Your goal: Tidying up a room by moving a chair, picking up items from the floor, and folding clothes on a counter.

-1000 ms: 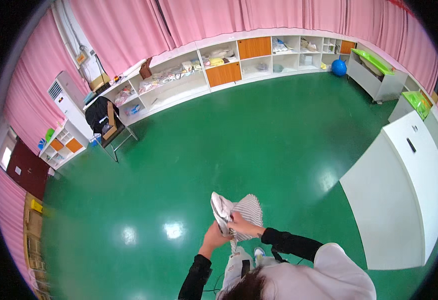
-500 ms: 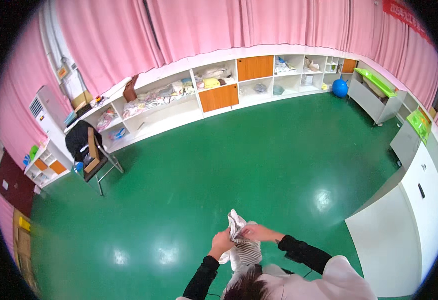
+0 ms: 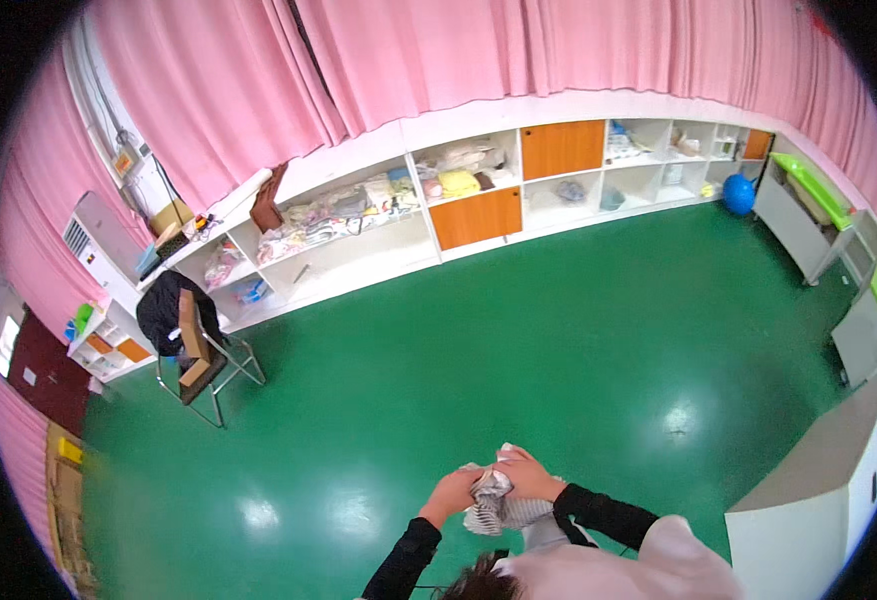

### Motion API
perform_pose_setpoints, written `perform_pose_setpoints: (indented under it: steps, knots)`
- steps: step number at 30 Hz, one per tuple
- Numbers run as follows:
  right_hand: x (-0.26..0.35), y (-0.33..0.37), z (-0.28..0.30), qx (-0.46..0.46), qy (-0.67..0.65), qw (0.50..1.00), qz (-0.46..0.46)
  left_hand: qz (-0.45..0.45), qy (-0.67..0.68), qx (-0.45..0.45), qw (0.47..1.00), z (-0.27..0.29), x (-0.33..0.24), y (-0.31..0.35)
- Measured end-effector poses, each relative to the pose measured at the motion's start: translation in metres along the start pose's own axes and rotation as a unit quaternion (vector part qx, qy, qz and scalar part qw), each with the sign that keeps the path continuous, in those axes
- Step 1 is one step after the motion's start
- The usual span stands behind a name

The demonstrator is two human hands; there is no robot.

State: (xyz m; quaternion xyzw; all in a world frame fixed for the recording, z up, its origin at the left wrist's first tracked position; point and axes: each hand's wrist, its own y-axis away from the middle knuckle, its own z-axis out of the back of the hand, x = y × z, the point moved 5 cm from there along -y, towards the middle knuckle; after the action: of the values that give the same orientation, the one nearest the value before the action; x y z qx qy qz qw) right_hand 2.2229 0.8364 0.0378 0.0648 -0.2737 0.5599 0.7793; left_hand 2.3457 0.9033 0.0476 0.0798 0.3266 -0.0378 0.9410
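Note:
Between my two hands, in front of my body, is a bunched piece of striped grey-and-white cloth (image 3: 485, 515), which looks like a small garment. My left hand (image 3: 452, 494) has its fingers closed on the cloth's left edge. Over its upper right side curls my right hand (image 3: 528, 474), also gripping the fabric. A striped part hangs below my hands, and a plain pale end sticks up at the top. Much of the cloth is hidden by my fingers, so its full shape is not plain.
A green floor (image 3: 378, 350) spreads ahead. White shelves (image 3: 358, 262) holding folded cloths run along the pink curtains (image 3: 428, 50). At left stands a folding chair (image 3: 198, 375) with a black garment and cardboard. A white cabinet (image 3: 793, 540) is near right; a blue ball (image 3: 738, 194) lies far right.
The cloth is bunched more tightly and its raised end is lower. My right hand has moved from its side onto its top. The room has shifted in view, mostly rightward at the right side.

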Motion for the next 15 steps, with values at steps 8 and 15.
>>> perform_pose_setpoints:
  steps: [8,15]
  knots:
    - [-0.092,-0.186,0.003,0.103,-0.001,0.994,0.031,0.182,0.005,-0.041,0.982,0.092,0.096,-0.107]
    - [-0.155,-0.351,0.006,0.092,0.052,0.990,0.088,0.146,-0.083,-0.001,0.986,0.183,0.233,-0.199]
